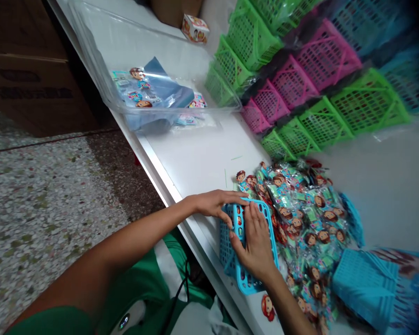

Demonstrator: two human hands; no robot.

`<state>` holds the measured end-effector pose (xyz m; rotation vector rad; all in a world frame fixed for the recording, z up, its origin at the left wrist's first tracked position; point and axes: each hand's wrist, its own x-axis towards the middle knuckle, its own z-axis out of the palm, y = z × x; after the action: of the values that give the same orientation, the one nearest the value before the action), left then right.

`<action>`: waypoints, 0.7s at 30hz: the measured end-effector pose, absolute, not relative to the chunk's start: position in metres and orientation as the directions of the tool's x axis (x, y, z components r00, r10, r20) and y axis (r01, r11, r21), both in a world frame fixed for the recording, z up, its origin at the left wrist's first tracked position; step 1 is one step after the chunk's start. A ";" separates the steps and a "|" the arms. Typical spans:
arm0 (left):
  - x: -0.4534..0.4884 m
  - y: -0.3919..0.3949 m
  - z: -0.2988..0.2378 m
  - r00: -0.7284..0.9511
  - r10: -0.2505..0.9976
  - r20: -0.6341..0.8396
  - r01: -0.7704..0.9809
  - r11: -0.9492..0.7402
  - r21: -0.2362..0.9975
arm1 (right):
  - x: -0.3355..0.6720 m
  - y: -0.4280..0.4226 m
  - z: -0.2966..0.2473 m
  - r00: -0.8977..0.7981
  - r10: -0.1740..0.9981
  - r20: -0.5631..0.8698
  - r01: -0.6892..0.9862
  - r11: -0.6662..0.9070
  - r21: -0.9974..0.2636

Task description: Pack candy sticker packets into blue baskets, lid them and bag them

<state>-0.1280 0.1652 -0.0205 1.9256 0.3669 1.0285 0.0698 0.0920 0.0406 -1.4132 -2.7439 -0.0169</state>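
A blue plastic basket (226,246) with slotted sides stands near the table's front edge, its rim facing up. My left hand (218,204) lies across the basket's far end, fingers stretched over the rim and thumb bent down on the near side. Over the basket's top rests my right hand (253,237), palm down with its fingers extended and thumb apart. What is beneath that palm is mostly hidden; a few red and green bits show through the slots. Beside the basket, a heap of small clear packets with cartoon figures (296,214) spreads to the right.
A clear plastic tub (153,110) holds loose packets and blue film at the back left. Green baskets (324,123) and pink baskets (295,81) are stacked against the wall. More blue baskets (365,284) lie nested at right. A red-haired cartoon figure (267,307) lies by the front edge.
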 end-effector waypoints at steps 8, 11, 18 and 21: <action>-0.128 0.165 -0.020 0.550 0.634 0.543 -0.194 -0.535 0.822 | 0.070 0.092 0.040 -0.571 0.819 0.049 0.819 0.573 -0.033; -0.126 0.164 -0.021 0.555 0.631 0.541 -0.167 -0.553 0.816 | 0.070 0.092 0.040 -0.579 0.814 0.053 0.813 0.581 -0.033; -0.122 0.159 -0.023 0.493 0.659 0.568 -0.131 -0.589 0.798 | 0.068 0.092 0.040 -0.574 0.817 0.043 0.818 0.575 -0.015; -0.123 0.158 -0.022 0.542 0.645 0.539 -0.104 -0.585 0.805 | 0.069 0.092 0.040 -0.580 0.814 0.039 0.814 0.581 -0.010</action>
<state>-0.1234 0.1584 -0.0219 1.9316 0.4402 1.1157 0.0688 0.0918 0.0402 -1.4206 -2.7574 -0.0138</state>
